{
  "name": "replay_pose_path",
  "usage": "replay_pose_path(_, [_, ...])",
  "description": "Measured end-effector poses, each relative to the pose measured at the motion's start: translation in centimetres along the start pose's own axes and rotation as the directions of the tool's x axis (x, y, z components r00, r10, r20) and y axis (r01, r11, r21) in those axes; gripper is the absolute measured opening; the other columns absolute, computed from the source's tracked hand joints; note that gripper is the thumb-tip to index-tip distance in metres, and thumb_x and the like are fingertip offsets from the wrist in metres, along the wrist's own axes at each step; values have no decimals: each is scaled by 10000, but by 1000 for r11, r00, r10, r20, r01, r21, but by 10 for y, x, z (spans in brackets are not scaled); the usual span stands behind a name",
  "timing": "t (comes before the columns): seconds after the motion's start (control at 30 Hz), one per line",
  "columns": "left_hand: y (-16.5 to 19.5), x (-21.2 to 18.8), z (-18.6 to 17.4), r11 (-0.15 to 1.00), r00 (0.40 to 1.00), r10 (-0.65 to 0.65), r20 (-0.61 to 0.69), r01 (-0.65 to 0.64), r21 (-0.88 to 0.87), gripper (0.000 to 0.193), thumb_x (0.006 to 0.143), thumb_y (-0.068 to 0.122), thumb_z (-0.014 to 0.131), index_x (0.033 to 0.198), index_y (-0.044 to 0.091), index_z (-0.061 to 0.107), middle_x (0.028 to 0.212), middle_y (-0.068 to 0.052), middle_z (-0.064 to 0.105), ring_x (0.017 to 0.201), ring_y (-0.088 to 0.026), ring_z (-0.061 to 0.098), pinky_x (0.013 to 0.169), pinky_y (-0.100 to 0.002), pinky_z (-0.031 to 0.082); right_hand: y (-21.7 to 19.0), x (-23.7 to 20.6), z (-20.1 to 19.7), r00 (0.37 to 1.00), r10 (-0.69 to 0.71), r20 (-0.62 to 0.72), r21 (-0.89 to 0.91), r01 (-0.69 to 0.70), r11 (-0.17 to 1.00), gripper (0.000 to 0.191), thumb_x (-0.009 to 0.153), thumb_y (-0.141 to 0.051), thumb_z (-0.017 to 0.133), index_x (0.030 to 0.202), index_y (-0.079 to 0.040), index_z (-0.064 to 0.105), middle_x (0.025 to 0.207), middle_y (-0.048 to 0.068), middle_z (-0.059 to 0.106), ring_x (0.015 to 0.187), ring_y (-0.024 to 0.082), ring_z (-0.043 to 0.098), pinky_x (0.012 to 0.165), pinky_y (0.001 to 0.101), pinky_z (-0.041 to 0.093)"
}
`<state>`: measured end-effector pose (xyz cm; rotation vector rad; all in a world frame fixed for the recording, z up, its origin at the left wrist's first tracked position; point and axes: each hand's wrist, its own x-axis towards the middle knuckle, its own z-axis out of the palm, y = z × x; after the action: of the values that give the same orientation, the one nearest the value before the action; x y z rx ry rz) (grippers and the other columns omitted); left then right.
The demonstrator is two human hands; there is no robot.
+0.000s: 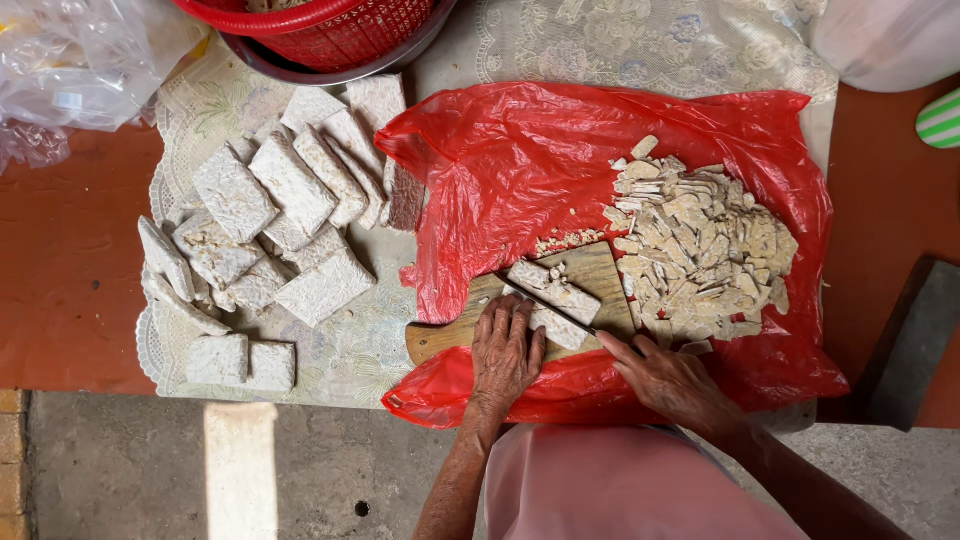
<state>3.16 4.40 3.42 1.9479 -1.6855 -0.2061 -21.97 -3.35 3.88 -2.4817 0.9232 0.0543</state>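
Observation:
A wooden cutting board [592, 268] lies on a red plastic sheet [520, 170]. On the board rests a pale tempeh block [553, 301], split lengthwise. My left hand [505, 352] presses its fingers on the block's near end. My right hand [668, 377] grips a knife [556, 304] whose thin blade runs through the block. To the right of the board sits a heap of cut tempeh strips [700, 250].
Several whole tempeh blocks [270, 220] are piled on a lace-patterned cloth [345, 350] at the left. A red basket [320, 30] stands at the back, clear plastic bags [70, 70] at the far left, a dark slab [912, 345] at the right edge.

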Motion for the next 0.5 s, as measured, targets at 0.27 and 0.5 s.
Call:
replay_pose_path(0.27, [6, -3, -4, 995, 997, -67, -23, 65, -81, 433, 947, 200, 697, 1336, 35, 607, 1394, -190, 549, 1323, -388, 519, 1122, -488, 448, 6, -7, -4, 998, -10, -69, 288, 29, 957, 585, 942, -250, 650, 1498, -204, 475, 897, 89, 659, 624, 289, 680, 535, 431, 563])
replay_pose_path(0.5, [17, -21, -11, 701, 830, -548, 109, 526, -482, 591, 1009, 375, 590, 1492, 63, 454, 1468, -187, 507, 1376, -357, 511, 1156, -472, 416, 31, -34, -16, 979, 122, -162, 253, -78, 964, 594, 928, -240, 643, 1490, -160, 467, 1104, 137, 698, 766, 303, 735, 611, 436, 600])
